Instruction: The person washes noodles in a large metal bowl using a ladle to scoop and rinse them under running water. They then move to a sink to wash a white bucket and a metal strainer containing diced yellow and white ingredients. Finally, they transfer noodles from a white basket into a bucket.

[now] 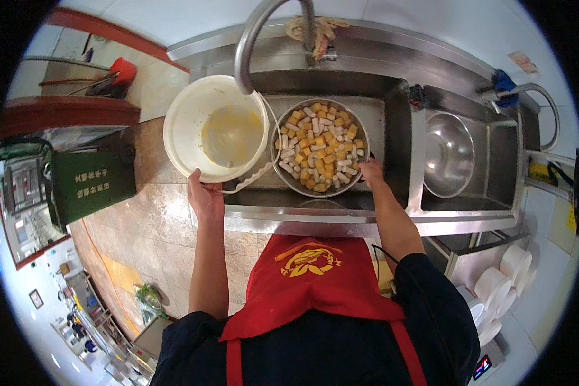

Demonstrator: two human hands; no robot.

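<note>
My left hand (pixel 205 195) grips the rim of a white plastic bucket (pixel 181 130), tilted so its inside shows, with a little yellowish residue at the bottom. The bucket's wire handle with a white grip (pixel 255 177) hangs on its right side. My right hand (pixel 370 172) is closed on the right edge of a round metal pan (pixel 313 194) in the large sink basin. Yellow-orange cubes (pixel 329 159) and pale, short cylindrical pieces (pixel 289 153) fill the pan. The fingertips of my right hand are partly hidden.
A curved metal faucet (pixel 246 48) arches over the bucket and basin, with a cloth (pixel 321 31) at its base. In the smaller right basin lies a steel bowl (pixel 448 154); a second faucet (pixel 545 91) stands beyond. A green bin (pixel 94 186) is on the left.
</note>
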